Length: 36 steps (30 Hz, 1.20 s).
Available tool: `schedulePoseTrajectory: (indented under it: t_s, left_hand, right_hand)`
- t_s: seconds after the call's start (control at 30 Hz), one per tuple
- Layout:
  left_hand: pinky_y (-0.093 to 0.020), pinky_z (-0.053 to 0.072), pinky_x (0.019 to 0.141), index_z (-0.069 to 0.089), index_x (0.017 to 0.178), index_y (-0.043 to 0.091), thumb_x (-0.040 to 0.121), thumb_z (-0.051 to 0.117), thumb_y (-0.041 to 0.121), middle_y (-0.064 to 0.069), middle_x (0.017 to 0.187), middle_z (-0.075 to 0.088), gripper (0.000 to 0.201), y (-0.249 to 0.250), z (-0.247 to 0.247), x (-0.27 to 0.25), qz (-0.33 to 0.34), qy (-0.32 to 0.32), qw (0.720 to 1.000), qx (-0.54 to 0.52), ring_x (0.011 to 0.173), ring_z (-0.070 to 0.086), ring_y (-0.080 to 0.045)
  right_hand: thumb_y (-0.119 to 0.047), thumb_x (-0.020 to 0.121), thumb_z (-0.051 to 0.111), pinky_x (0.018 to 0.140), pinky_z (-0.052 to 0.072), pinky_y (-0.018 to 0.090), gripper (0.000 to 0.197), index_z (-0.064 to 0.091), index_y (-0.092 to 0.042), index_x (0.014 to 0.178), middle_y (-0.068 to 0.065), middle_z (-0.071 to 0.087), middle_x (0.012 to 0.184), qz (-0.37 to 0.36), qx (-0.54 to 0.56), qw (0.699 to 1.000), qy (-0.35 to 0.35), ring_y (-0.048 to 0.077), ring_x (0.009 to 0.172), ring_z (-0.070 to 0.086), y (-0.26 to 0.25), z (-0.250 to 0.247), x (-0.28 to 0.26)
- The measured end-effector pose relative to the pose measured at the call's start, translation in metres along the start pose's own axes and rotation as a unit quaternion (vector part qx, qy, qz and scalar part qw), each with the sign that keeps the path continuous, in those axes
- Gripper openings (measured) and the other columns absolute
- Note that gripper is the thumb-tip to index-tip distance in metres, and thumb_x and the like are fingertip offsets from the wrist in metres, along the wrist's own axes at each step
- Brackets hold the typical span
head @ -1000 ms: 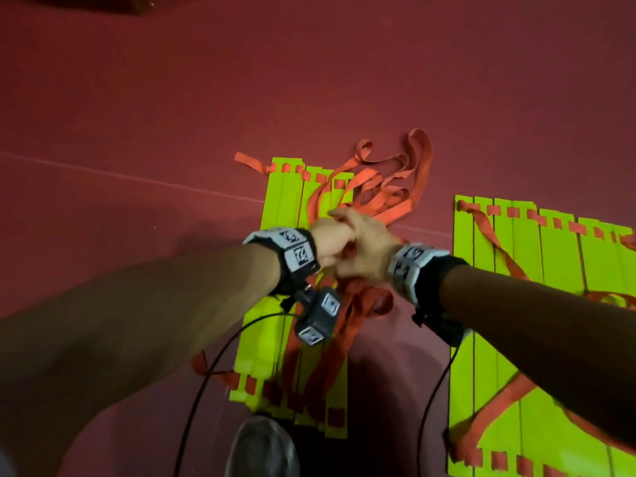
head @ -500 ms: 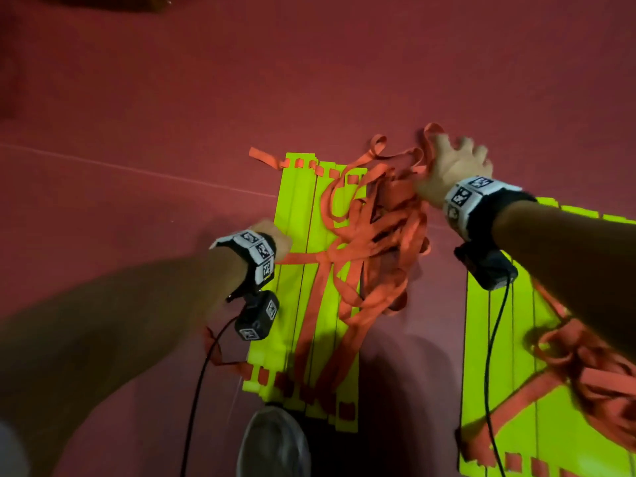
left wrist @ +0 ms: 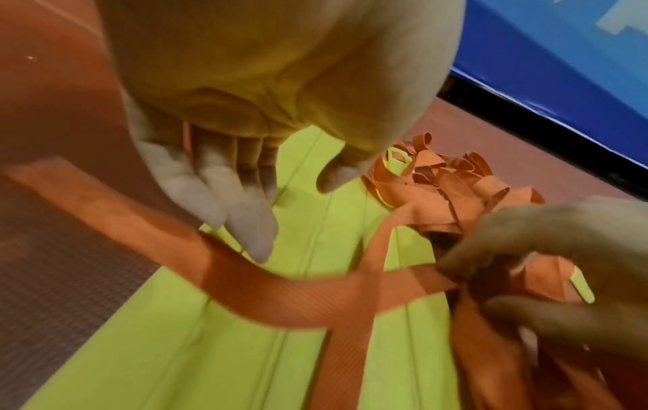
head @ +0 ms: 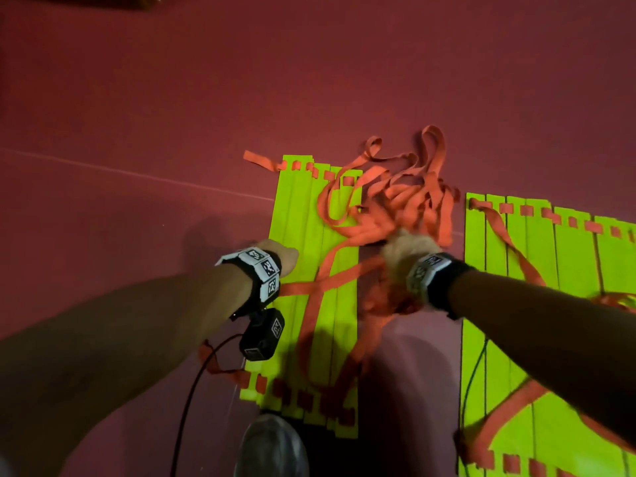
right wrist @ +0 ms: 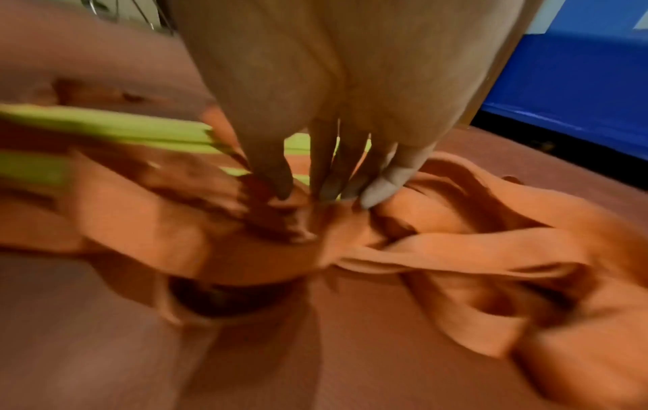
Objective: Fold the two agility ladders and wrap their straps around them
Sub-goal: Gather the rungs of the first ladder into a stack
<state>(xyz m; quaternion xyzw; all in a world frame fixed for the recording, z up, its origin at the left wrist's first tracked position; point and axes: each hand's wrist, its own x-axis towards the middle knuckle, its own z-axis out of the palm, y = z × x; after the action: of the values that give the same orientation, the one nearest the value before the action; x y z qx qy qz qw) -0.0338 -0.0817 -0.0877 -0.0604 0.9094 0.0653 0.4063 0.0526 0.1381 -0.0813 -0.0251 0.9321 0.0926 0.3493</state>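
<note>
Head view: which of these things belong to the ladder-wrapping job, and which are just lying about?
Job:
left ladder
its orange straps
right ladder
left hand, touching a strap
right hand, pinching straps

Lying about:
shoe
blue mat

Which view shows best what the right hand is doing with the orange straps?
The left wrist view: the right hand pinches the orange straps where they cross above the folded ladder. The right wrist view shows its fingertips on bunched strap, badly blurred. The head view shows only its blurred back.
</note>
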Motion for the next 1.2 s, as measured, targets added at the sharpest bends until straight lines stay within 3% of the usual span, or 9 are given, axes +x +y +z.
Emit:
schedulePoseTrajectory:
  t_s: [0.13, 0.23, 0.33, 0.47, 0.67, 0.83, 1.03, 1.13, 1.2]
  left_hand:
    - [-0.033, 0.045, 0.081, 0.036, 0.11, 0.008, 0.099, 0.06, 0.031, -0.009, 0.101, 0.05, 0.035, -0.003, -0.001, 0.002, -0.021, 0.052, 0.998, -0.029, 0.094, 0.05, -0.025]
    - [-0.037, 0.047, 0.094, 0.028, 0.136, 0.003, 0.091, 0.07, 0.046, -0.017, 0.127, 0.05, 0.075, -0.003, 0.007, 0.005, -0.043, 0.038, 0.998, -0.019, 0.112, 0.054, -0.032]
    - [-0.049, 0.044, 0.107, 0.004, 0.152, 0.0, 0.075, 0.077, 0.066, -0.024, 0.145, 0.043, 0.125, -0.002, 0.015, 0.01, -0.063, 0.044, 0.997, -0.005, 0.129, 0.05, -0.039]
    - [-0.054, 0.039, 0.112, -0.014, 0.158, 0.007, 0.072, 0.077, 0.07, -0.03, 0.157, 0.027, 0.14, 0.0, 0.024, 0.008, -0.068, 0.03, 0.997, 0.007, 0.14, 0.039, -0.044]
    - [-0.039, 0.043, 0.102, 0.021, 0.154, 0.001, 0.088, 0.078, 0.039, -0.022, 0.152, 0.04, 0.096, 0.014, 0.023, 0.005, -0.016, 0.025, 0.999, -0.039, 0.127, 0.05, -0.032]
    - [-0.052, 0.039, 0.11, 0.006, 0.156, 0.002, 0.075, 0.084, 0.054, -0.025, 0.152, 0.03, 0.124, 0.032, 0.041, 0.003, -0.061, 0.067, 0.994, -0.056, 0.136, 0.042, -0.039]
    - [-0.053, 0.039, 0.111, -0.005, 0.158, 0.002, 0.074, 0.08, 0.064, -0.028, 0.155, 0.033, 0.135, 0.036, 0.028, 0.012, -0.057, 0.037, 0.997, -0.028, 0.141, 0.04, -0.042]
    - [-0.044, 0.042, 0.107, 0.028, 0.15, 0.001, 0.087, 0.075, 0.052, -0.018, 0.146, 0.048, 0.093, 0.033, 0.024, 0.019, -0.054, 0.001, 0.994, -0.098, 0.133, 0.049, -0.036]
    - [-0.04, 0.049, 0.099, 0.055, 0.111, 0.008, 0.088, 0.076, 0.042, -0.017, 0.123, 0.063, 0.046, 0.033, 0.025, 0.022, -0.047, 0.017, 0.991, -0.122, 0.117, 0.059, -0.033]
  right_hand:
    - [-0.04, 0.093, 0.059, 0.101, 0.05, 0.041, 0.035, 0.064, -0.017, 0.119, 0.006, 0.061, 0.124, 0.15, 0.077, 0.983, 0.075, 0.034, 0.128, 0.05, 0.05, -0.001, -0.002]
    - [-0.027, 0.096, 0.048, 0.097, 0.047, 0.043, 0.037, 0.056, -0.009, 0.128, 0.014, 0.056, 0.13, 0.174, 0.119, 0.967, 0.14, 0.038, 0.125, 0.048, 0.042, -0.012, -0.002]
    - [-0.028, 0.092, 0.053, 0.091, 0.051, 0.045, 0.047, 0.044, -0.016, 0.137, 0.016, 0.045, 0.137, 0.091, 0.12, 0.965, 0.212, 0.038, 0.125, 0.045, 0.009, -0.013, -0.007]
    - [-0.049, 0.1, 0.049, 0.119, 0.03, 0.055, 0.072, 0.006, -0.048, 0.158, 0.005, -0.004, 0.171, -0.153, 0.06, 0.985, 0.044, 0.035, 0.156, 0.004, -0.039, 0.007, -0.009]
    - [-0.044, 0.099, 0.055, 0.12, 0.03, 0.051, 0.071, 0.025, -0.022, 0.16, 0.013, 0.012, 0.169, 0.007, 0.08, 0.996, -0.048, 0.037, 0.153, 0.017, 0.022, 0.013, -0.004]
    - [-0.037, 0.099, 0.047, 0.103, 0.045, 0.042, 0.045, 0.055, -0.018, 0.139, 0.013, 0.039, 0.146, 0.15, 0.06, 0.986, 0.03, 0.036, 0.136, 0.038, 0.039, -0.007, -0.014]
    - [-0.032, 0.094, 0.056, 0.099, 0.05, 0.042, 0.05, 0.05, -0.013, 0.139, 0.015, 0.049, 0.139, -0.019, 0.188, 0.979, 0.082, 0.036, 0.128, 0.052, -0.02, 0.001, -0.006]
    - [-0.037, 0.094, 0.06, 0.109, 0.043, 0.041, 0.064, 0.039, -0.01, 0.149, 0.02, 0.043, 0.147, 0.05, 0.319, 0.946, 0.04, 0.036, 0.135, 0.047, -0.042, 0.011, 0.007]
    - [-0.042, 0.093, 0.062, 0.106, 0.044, 0.04, 0.063, 0.044, -0.007, 0.142, 0.022, 0.045, 0.143, 0.123, 0.346, 0.929, 0.043, 0.039, 0.132, 0.048, -0.041, 0.013, 0.016]
